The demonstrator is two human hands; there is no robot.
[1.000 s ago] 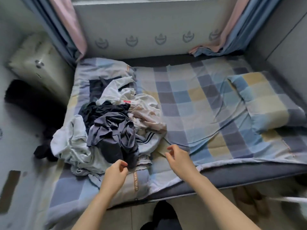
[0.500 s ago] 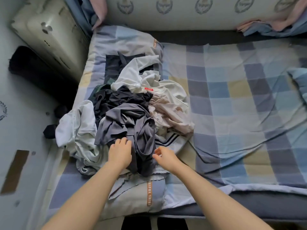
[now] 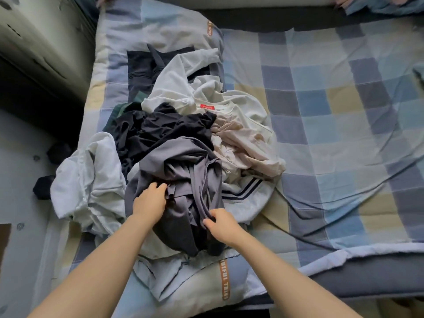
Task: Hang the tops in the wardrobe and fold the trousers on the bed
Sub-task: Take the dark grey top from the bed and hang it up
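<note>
A heap of clothes lies on the left half of the bed (image 3: 344,115). On top is a crumpled grey garment (image 3: 183,166). My left hand (image 3: 149,200) grips a fold of it at its left side. My right hand (image 3: 221,223) pinches its lower right edge. Behind it lie a black garment (image 3: 160,129), a white top with a red label (image 3: 183,88), a beige garment (image 3: 243,145) and a white piece with dark stripes (image 3: 245,193). A pale blue garment (image 3: 91,180) hangs over the bed's left edge.
A folded checked quilt (image 3: 160,26) lies under the heap, with dark folded cloth (image 3: 142,65) on it. The checked sheet stretches to the right. A pale cabinet (image 3: 41,37) stands at the left. Dark items (image 3: 43,187) lie on the floor beside the bed.
The view has closed in on the heap. Both hands moved forward onto the grey garment and took hold of it.
</note>
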